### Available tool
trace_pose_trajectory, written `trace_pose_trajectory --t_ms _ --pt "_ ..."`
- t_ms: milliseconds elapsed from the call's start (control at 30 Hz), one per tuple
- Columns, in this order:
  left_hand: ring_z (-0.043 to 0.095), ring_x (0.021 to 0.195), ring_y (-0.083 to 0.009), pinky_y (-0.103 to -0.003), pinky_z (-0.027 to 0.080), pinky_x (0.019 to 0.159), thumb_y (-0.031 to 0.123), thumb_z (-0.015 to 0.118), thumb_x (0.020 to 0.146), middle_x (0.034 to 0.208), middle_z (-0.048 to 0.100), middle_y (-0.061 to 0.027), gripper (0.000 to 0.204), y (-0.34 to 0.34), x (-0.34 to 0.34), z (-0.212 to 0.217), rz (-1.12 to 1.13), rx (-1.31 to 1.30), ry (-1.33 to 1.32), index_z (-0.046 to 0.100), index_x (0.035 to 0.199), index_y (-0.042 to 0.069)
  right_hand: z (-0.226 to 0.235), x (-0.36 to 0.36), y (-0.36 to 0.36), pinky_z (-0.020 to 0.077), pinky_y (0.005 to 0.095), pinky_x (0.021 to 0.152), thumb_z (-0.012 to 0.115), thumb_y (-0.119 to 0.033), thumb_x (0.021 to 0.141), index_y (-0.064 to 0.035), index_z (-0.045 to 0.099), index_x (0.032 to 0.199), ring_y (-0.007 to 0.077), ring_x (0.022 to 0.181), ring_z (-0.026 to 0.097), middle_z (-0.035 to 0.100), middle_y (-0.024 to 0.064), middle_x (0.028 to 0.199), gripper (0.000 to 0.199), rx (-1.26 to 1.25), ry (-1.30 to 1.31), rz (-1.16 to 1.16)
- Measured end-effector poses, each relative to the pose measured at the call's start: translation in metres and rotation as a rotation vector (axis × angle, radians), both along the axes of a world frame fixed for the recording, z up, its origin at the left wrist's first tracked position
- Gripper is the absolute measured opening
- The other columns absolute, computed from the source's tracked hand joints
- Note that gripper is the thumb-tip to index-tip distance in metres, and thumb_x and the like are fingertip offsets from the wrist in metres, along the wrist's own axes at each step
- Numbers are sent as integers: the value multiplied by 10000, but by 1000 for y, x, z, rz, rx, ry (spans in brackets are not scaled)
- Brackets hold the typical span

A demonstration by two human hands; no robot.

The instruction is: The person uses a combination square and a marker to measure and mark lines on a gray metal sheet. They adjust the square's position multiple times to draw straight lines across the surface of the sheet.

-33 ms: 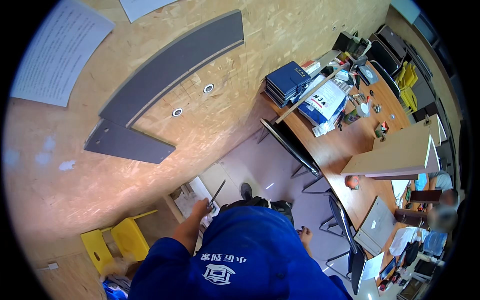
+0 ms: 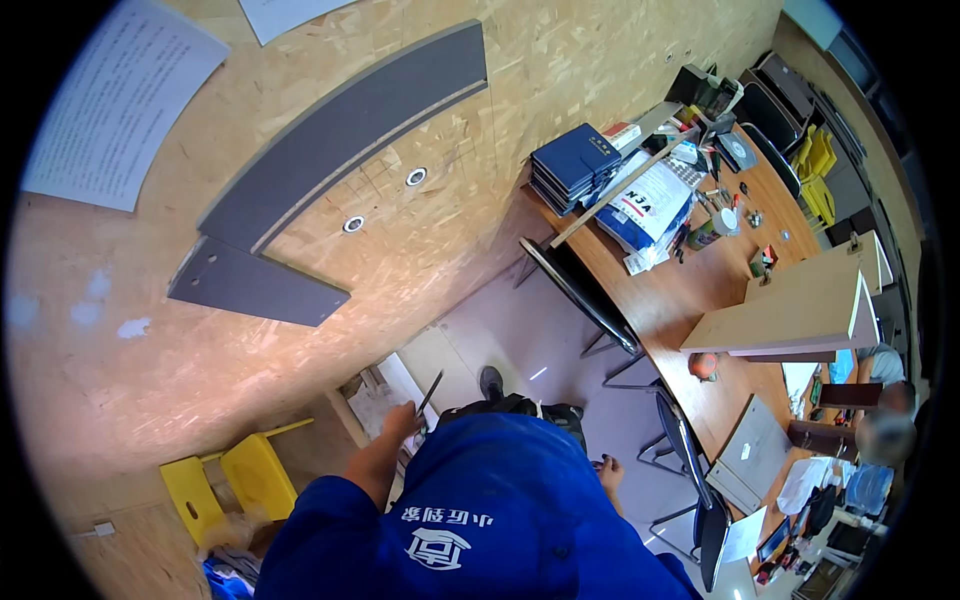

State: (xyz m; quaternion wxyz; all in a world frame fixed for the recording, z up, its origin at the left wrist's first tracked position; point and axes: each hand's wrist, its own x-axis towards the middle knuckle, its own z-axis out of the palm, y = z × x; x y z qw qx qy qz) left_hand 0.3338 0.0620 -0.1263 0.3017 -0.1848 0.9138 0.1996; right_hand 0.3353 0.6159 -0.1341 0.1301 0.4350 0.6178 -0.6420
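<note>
My left hand (image 2: 401, 421) is closed around a thin, dark, stick-like tool (image 2: 430, 392), its tip pointing up and to the right beside my body. The exact kind of tool is too small to make out. Low on my other side, my right hand (image 2: 608, 472) has curled fingers. A small dark spot shows at its fingertips, but I cannot make out what it holds, if anything. A grey angled panel (image 2: 360, 130) is mounted on the wood-chip wall (image 2: 560, 60) ahead of me, above two round metal-rimmed fittings.
On the right runs a long wooden table (image 2: 690, 290) carrying blue books (image 2: 575, 158), a wooden strip, bottles and a pale cabinet piece (image 2: 785, 310). Black chairs (image 2: 685, 440) line its near side. Yellow chairs (image 2: 258, 475) stand at left. Another person (image 2: 885, 410) is at far right.
The tool's tip has dropped slightly and shifted a little left, and the tool looks shorter. My right hand has hardly moved.
</note>
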Motion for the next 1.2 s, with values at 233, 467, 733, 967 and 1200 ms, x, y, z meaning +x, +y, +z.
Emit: trace_pose_trajectory --t_ms 233,467,733,967,1200 --pt "637 1030 -406 -471 516 881 228 682 728 1066 666 -240 375 52 3 -21 173 -4 -170 640 1041 27 1 -10 42 426 309 425 460 -195 994 -12 537 1118 214 485 577 653 167 715 235 9 -9 8" --pt "659 850 -416 -468 521 746 168 687 788 860 654 -242 277 80 -90 17 245 139 428 533 958 14 -17 -9 139 433 329 433 471 -204 982 -30 526 1127 232 502 592 664 170 740 233 -45 13 35" --pt "676 915 -384 -448 535 812 101 665 789 950 680 -245 286 34 -85 132 333 -71 427 566 1046 23 -5 -11 219 485 366 520 445 -195 985 -45 542 1113 238 583 625 687 159 810 219 -2 -238 164" --pt "681 898 -373 -435 541 808 140 716 761 925 694 -218 280 -4 -13 168 306 -277 352 636 999 16 -27 -22 247 505 357 538 438 -189 988 -32 542 1128 248 632 649 692 167 856 234 -110 -307 108" --pt "676 793 -350 -409 528 721 42 708 747 829 682 -179 169 -86 -8 199 267 -298 650 677 913 36 -37 -35 214 522 364 541 447 -206 998 -46 537 1163 253 643 657 694 171 871 247 -158 -336 208"
